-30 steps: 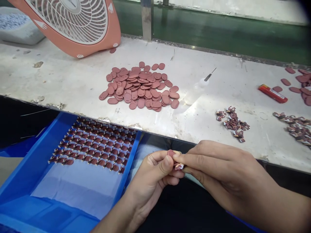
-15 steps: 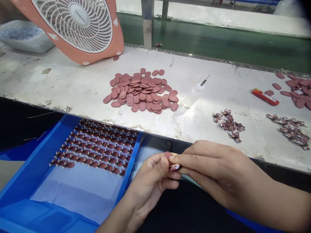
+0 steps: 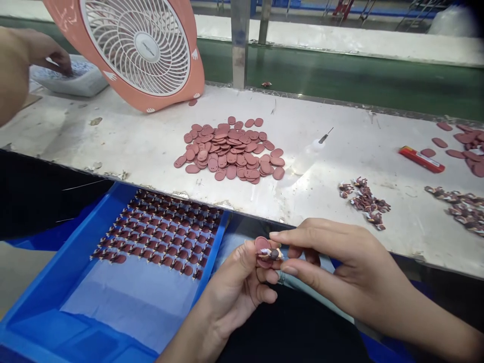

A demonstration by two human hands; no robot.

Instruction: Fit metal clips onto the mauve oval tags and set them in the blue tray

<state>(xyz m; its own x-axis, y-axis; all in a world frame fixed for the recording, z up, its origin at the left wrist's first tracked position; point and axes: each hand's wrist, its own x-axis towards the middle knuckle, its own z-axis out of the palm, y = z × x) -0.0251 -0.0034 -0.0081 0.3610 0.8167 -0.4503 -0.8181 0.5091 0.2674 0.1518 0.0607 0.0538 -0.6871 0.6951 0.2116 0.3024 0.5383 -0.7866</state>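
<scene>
Below the table's front edge, my left hand (image 3: 238, 287) pinches a small reddish oval piece (image 3: 262, 246) with a tiny painted figure (image 3: 271, 253) on it. My right hand (image 3: 333, 262) sits just right of it, fingers loosened and curled, fingertips close to the figure. On the white table lies a heap of the same reddish ovals (image 3: 230, 151). Small painted figures lie in a cluster (image 3: 363, 201) to the right. A blue tray (image 3: 45, 297) at lower left holds rows of assembled pieces (image 3: 159, 234).
A pink fan (image 3: 139, 50) leans at the back left. Another person's hand (image 3: 49, 53) reaches into a white tray (image 3: 81, 80) there. A red lighter (image 3: 419, 159), a thin pointed tool (image 3: 324, 136), more ovals (image 3: 471, 151) and more figures (image 3: 456, 206) lie to the right.
My right hand's fingers have come off the piece and spread a little, so the oval with its figure now shows in my left hand. The view tilted up; another person's hand appeared at far left.
</scene>
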